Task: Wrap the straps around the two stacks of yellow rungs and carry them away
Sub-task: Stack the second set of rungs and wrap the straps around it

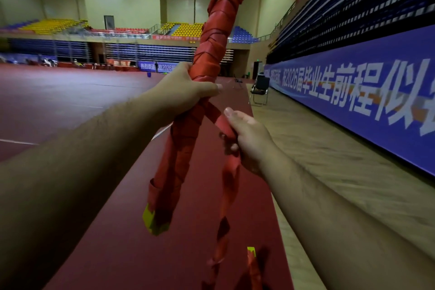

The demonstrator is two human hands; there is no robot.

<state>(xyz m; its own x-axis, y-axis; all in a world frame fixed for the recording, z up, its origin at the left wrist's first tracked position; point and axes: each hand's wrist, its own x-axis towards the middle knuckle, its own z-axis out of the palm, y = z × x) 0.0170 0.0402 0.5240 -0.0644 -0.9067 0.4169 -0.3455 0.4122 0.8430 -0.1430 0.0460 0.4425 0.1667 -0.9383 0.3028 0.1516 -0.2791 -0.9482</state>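
On my feed, the red floor (pixel 58 101) fills the left side. The left hand (pixel 186 92) is curled round the middle of the stack of yellow rungs (pixel 213 49), thumb laid across the front. The stack is held in the air and tilted, its upper end at the top of the view and its lower end left of centre. The strap (pixel 229 172), red, covers nearly its full length, and yellow shows only at the two ends. A loose length of the strap leaves the stack just below the left hand, runs down to the right and hangs twisted toward the lower edge. The right hand (pixel 249 139) grips this loose length, fingers closed round it, thumb pointing up. I cannot tell what the small yellow tip (pixel 251 250) near the lower edge belongs to. Farther right, a folding chair (pixel 260 88) stands on the wooden floor (pixel 329 160) beside the blue banner (pixel 353 92).
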